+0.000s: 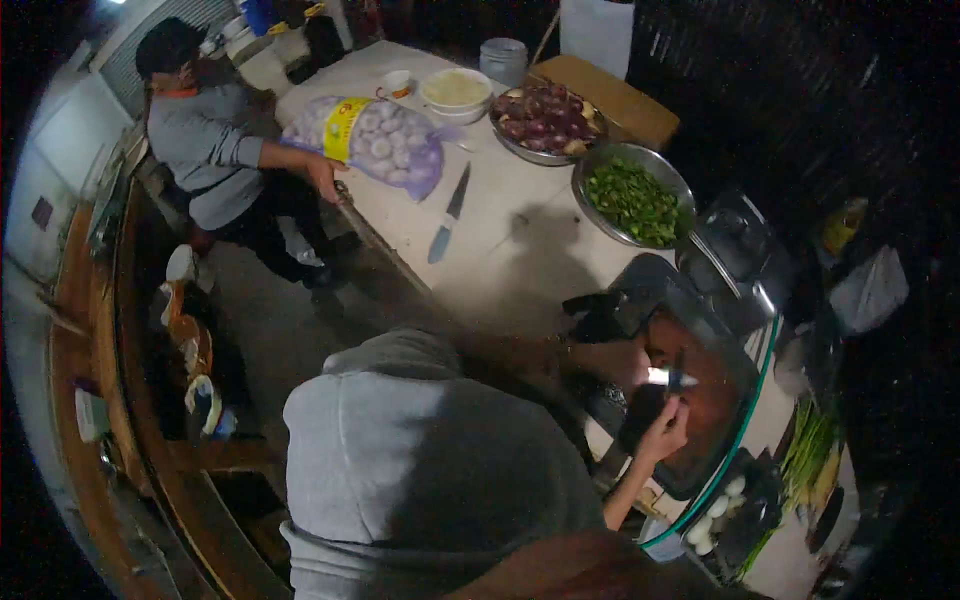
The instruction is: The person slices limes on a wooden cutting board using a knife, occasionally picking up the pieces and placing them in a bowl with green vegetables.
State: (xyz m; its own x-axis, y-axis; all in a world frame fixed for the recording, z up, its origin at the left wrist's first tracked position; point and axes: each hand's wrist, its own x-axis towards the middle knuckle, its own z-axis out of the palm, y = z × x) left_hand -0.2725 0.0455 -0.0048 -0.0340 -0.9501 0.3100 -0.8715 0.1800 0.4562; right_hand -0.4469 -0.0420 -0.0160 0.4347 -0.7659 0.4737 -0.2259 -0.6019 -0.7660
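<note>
Over a dark tray (712, 450) holding a reddish-brown mass, my right hand (664, 431) pinches a small dark item; blur hides what it is. My left hand (634, 364) is in shadow and blurred beside a bright, pointed, blade-like thing (670, 378). Just above the tray in the picture, a steel bowl (686, 184) holds chopped green leaves (631, 199). Red onions (546, 116) fill another metal bowl. A kitchen knife (452, 214) lies on the table (487, 247). Near it, a purple net bag of garlic bulbs (386, 142) has a yellow band.
At upper left a co-worker (217, 142) in grey rests a hand by the table edge. A white bowl (456, 91), a cup (398, 82), a bucket (503, 60) and cardboard (611, 101) stand along the far side. Green stalks (808, 450) and pale, egg-like items (716, 514) lie lower right.
</note>
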